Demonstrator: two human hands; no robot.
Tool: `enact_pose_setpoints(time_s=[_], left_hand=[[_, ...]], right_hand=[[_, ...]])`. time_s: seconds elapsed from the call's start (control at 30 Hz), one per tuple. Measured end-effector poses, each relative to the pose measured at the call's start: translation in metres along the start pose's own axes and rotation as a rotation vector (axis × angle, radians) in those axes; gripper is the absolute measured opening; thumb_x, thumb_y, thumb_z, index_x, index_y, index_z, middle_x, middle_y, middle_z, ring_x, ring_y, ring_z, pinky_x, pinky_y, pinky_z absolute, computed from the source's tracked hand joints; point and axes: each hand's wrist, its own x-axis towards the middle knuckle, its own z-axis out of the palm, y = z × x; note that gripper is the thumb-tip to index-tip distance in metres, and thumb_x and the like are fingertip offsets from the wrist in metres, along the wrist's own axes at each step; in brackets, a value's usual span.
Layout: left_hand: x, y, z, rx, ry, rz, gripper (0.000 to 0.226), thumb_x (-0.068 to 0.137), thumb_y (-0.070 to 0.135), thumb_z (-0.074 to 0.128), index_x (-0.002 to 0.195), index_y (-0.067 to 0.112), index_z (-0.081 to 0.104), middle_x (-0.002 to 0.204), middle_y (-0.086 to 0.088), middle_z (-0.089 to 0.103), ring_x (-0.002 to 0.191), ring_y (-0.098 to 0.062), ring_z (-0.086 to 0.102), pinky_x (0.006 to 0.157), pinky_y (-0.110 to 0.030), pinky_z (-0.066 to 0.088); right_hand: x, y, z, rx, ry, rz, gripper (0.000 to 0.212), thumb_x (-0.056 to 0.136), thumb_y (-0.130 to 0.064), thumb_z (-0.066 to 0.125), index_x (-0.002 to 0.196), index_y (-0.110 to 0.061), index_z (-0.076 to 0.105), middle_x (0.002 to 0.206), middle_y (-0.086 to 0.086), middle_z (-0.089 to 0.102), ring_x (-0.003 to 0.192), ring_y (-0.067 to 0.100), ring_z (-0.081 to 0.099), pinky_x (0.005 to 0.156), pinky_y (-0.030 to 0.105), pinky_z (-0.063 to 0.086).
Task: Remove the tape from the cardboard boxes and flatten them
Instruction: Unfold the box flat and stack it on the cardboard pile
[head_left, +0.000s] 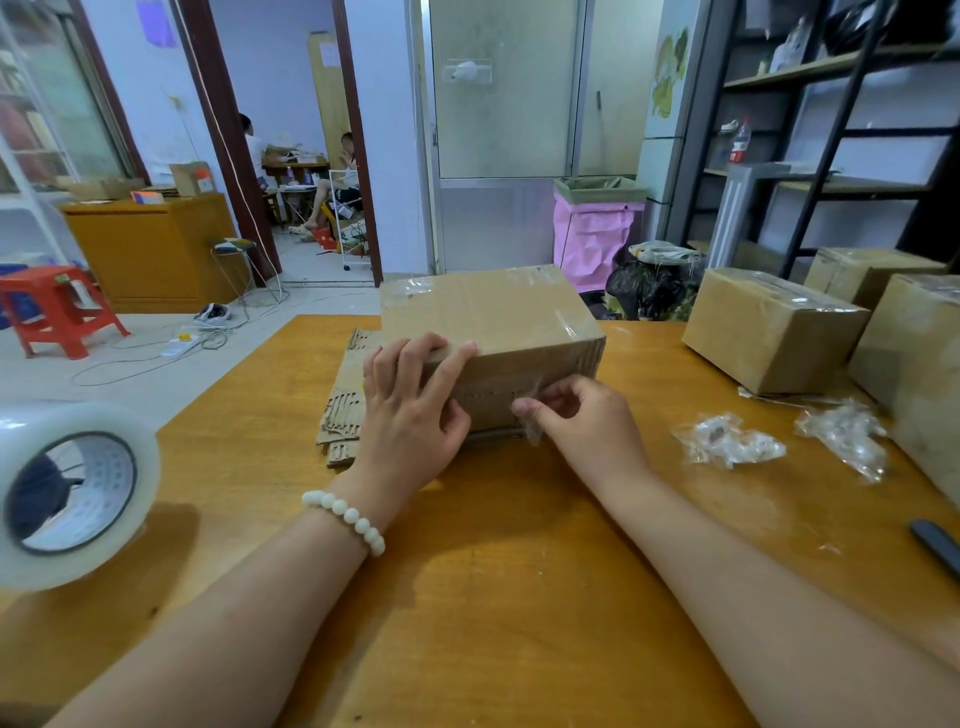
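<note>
A closed cardboard box (498, 317) wrapped in clear tape stands mid-table, on top of flattened cardboard (345, 400). My left hand (415, 405) grips the box's near left corner, fingers curled over its top edge. My right hand (576, 415) pinches a loose strip of clear tape (532, 423) on the box's near face. Two more taped boxes (769, 327) (914, 358) stand at the right, with a third box (867, 270) behind them.
A large roll of clear tape (67, 493) stands at the table's left edge. Crumpled tape wads (727, 441) (847, 436) lie right of my hands. A dark tool handle (935, 545) lies at the right edge. Floor, red stool (52, 312) and shelves lie beyond the wooden table (493, 571).
</note>
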Motion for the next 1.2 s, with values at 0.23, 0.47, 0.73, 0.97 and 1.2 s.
enact_pose_setpoints(time_s=[0.23, 0.47, 0.73, 0.97, 1.2], left_hand=[[0.000, 0.001, 0.000, 0.007, 0.007, -0.010, 0.051, 0.078, 0.022, 0.052, 0.129, 0.019, 0.046, 0.122, -0.008, 0.038, 0.114, -0.030, 0.034, 0.094, -0.059, 0.041], [0.000, 0.002, -0.001, 0.014, 0.018, -0.017, 0.050, 0.078, 0.024, 0.051, 0.128, 0.021, 0.046, 0.122, -0.007, 0.038, 0.115, -0.030, 0.034, 0.100, -0.057, 0.035], [-0.001, 0.003, -0.003, 0.006, 0.016, -0.007, 0.049, 0.079, 0.024, 0.051, 0.127, 0.020, 0.047, 0.121, -0.006, 0.039, 0.113, -0.028, 0.034, 0.094, -0.057, 0.041], [0.000, 0.004, -0.005, 0.020, 0.074, 0.034, 0.045, 0.080, 0.023, 0.053, 0.124, 0.020, 0.051, 0.119, -0.005, 0.043, 0.110, -0.028, 0.038, 0.092, -0.048, 0.038], [0.001, 0.007, -0.005, 0.017, 0.114, 0.110, 0.042, 0.079, 0.020, 0.055, 0.120, 0.019, 0.054, 0.116, -0.001, 0.046, 0.107, -0.024, 0.041, 0.091, -0.040, 0.033]], right_hand=[[0.002, 0.004, 0.007, -0.100, 0.057, -0.085, 0.024, 0.091, -0.029, 0.058, 0.070, -0.019, 0.054, 0.072, -0.009, 0.049, 0.077, 0.018, 0.050, 0.058, 0.024, 0.031], [0.004, 0.008, 0.006, -0.036, 0.067, -0.162, 0.037, 0.097, -0.023, 0.051, 0.060, -0.023, 0.048, 0.064, -0.010, 0.048, 0.071, 0.019, 0.050, 0.056, 0.022, 0.027], [0.003, 0.007, -0.003, 0.096, -0.018, -0.074, 0.036, 0.093, -0.018, 0.049, 0.057, -0.015, 0.046, 0.061, -0.002, 0.044, 0.059, 0.009, 0.040, 0.051, 0.018, 0.025], [0.009, 0.006, -0.004, -0.107, 0.475, -0.341, 0.050, 0.074, -0.053, 0.064, 0.087, -0.009, 0.045, 0.090, 0.005, 0.043, 0.086, 0.016, 0.037, 0.073, 0.016, 0.030], [0.016, 0.012, -0.006, -0.172, 0.488, -0.356, 0.038, 0.079, -0.016, 0.074, 0.106, 0.000, 0.053, 0.115, 0.023, 0.047, 0.110, 0.030, 0.046, 0.081, 0.025, 0.040]])
